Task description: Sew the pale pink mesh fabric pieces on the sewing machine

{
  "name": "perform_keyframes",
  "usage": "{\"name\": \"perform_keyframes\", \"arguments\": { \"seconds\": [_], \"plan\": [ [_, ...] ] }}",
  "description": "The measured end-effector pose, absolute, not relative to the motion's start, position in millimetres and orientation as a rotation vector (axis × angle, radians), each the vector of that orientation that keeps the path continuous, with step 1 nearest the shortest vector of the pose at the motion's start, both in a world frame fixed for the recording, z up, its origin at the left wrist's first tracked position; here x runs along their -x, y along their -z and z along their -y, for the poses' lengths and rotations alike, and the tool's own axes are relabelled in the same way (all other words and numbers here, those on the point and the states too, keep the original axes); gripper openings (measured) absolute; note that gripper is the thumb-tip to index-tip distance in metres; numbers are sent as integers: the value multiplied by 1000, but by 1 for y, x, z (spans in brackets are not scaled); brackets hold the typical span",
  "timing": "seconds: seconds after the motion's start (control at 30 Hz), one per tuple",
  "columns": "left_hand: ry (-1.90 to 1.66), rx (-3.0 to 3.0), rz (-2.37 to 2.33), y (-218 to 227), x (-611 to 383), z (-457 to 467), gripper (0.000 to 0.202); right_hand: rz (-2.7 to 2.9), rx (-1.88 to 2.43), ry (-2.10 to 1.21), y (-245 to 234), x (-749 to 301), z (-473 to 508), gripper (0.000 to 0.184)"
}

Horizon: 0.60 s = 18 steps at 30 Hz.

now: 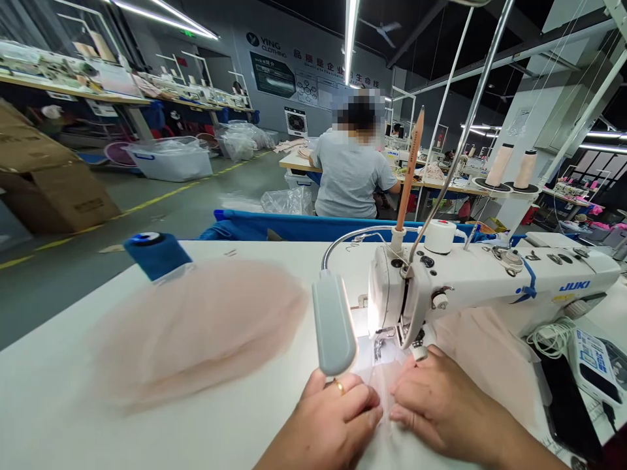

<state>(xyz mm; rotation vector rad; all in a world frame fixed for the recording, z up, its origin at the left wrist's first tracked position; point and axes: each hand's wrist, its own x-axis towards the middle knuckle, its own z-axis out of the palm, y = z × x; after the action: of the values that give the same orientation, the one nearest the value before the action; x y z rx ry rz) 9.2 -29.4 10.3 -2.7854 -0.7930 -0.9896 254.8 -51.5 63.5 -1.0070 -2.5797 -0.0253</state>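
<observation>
My left hand and my right hand lie side by side on a strip of sheer pale pink fabric just in front of the needle area of a white JUKI sewing machine. Fingers of both hands are curled and pressed down on the fabric, fingertips almost touching. A ring shows on my left hand. A grey gooseneck lamp head hangs just above my left hand.
A blurred heap of pink mesh lies on the white table at left, with a blue spool behind it. More pink cloth sits under the machine arm. A person in grey sits ahead, back turned. Cardboard boxes stand far left.
</observation>
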Motion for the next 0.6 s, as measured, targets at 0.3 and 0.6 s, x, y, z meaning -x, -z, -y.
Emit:
{"name": "perform_keyframes", "arguments": {
  "seconds": [0.3,0.6],
  "plan": [
    [1076,2722,733,-12,-9,15,37,2516,1076,-15,-54,-253,46,19],
    [1074,2800,748,-34,-7,6,29,2479,1096,-164,-50,-253,45,36]
  ]
}}
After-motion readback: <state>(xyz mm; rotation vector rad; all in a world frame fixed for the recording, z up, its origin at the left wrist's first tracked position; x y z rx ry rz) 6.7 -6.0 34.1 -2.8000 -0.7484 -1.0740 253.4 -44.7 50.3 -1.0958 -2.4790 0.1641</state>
